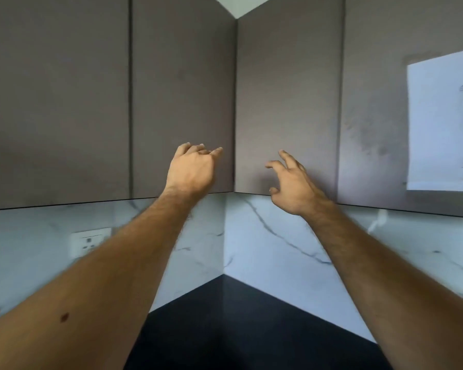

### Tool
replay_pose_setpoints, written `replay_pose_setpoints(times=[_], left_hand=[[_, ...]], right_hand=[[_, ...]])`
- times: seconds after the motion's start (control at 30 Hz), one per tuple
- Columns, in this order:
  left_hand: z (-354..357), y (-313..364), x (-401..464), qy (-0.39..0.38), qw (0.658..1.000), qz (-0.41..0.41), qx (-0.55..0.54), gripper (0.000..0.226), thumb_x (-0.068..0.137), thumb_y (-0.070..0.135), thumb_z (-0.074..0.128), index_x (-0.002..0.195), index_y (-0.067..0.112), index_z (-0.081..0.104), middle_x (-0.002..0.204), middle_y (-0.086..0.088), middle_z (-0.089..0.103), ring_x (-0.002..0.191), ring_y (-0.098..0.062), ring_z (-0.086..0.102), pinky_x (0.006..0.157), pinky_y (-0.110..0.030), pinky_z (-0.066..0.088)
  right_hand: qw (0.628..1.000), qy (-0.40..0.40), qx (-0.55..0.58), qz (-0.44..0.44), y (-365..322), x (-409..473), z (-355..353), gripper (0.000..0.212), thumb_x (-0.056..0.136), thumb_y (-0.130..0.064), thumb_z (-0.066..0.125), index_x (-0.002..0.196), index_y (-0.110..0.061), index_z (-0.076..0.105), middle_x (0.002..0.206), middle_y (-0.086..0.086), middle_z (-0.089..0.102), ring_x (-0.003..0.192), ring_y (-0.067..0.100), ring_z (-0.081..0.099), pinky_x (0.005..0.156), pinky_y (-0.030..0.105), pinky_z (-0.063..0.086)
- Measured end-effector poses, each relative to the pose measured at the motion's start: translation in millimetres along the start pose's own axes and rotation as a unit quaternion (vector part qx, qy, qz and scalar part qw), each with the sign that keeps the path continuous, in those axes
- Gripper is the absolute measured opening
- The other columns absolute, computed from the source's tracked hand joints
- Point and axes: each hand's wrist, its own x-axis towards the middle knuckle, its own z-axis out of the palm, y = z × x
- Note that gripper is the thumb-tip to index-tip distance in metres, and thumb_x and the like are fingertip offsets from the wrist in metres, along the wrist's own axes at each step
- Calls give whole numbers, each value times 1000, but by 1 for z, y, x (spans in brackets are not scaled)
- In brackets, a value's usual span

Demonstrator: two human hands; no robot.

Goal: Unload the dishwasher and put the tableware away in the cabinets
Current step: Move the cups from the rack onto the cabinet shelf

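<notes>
Head view showed your left hand (191,166) and right hand (292,182) empty, fingers loosely spread, raised before closed corner cabinet doors (286,102); below lay dark counter (225,329), wall socket (90,243) left.

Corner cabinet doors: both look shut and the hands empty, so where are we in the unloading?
Done: nothing can be confirmed; no dishwasher or tableware is in view. In hand: nothing. The left hand and right hand are empty, raised at the lower part of the two corner cabinet doors, both shut. Left: probably opening these doors, then fetching and storing dishes. The dark countertop below shows nothing waiting.
</notes>
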Motion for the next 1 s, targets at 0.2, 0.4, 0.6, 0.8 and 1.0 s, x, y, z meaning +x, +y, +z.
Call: replay_pose_setpoints(times=[0.2, 0.4, 0.6, 0.8, 1.0], left_hand=[[-68, -98, -73, -16, 994, -46, 100, 61, 83, 9, 44, 142, 24, 49, 131, -5, 64, 137, -21, 42, 118, -38, 18], [-133, -180, -128, -26, 977, -111, 180, 63, 79, 9, 48, 140, 24, 51, 130, -6, 64, 137, -24, 43, 116, -41, 21], [-178, -245, -163, -39, 955, -180, 234, 60, 84, 15, 57, 143, 22, 48, 140, -5, 57, 142, -32, 34, 115, -46, 24], [-188, -303, -178, -55, 947, -187, 256, 61, 85, 7, 51, 144, 13, 43, 157, -7, 33, 148, -35, 19, 117, -48, 24], [-193, -369, -193, -21, 953, -138, 267, 69, 89, 6, 49, 153, 16, 29, 162, -2, 23, 149, -16, 19, 122, -36, 14]], right_hand=[[991, -6, 113, -77, -115, -9, 28, 59, 88, -15, 59, 143, -27, 42, 164, 2, 10, 147, 24, 20, 112, 38, 34], [971, -20, 188, -148, -230, -8, 41, 58, 86, -15, 59, 140, -30, 42, 164, -1, 10, 147, 25, 21, 108, 48, 40], [950, -22, 225, -216, -325, -8, 55, 59, 88, -15, 58, 143, -29, 41, 164, -1, 9, 147, 22, 18, 108, 45, 39], [940, -18, 247, -235, -405, 2, 86, 65, 86, -15, 62, 145, -28, 37, 164, -2, 7, 147, 23, 17, 102, 52, 45], [935, 8, 232, -269, -493, 13, 119, 82, 79, -26, 72, 149, -27, 30, 163, 3, 6, 147, 42, 9, 114, 58, 30]])
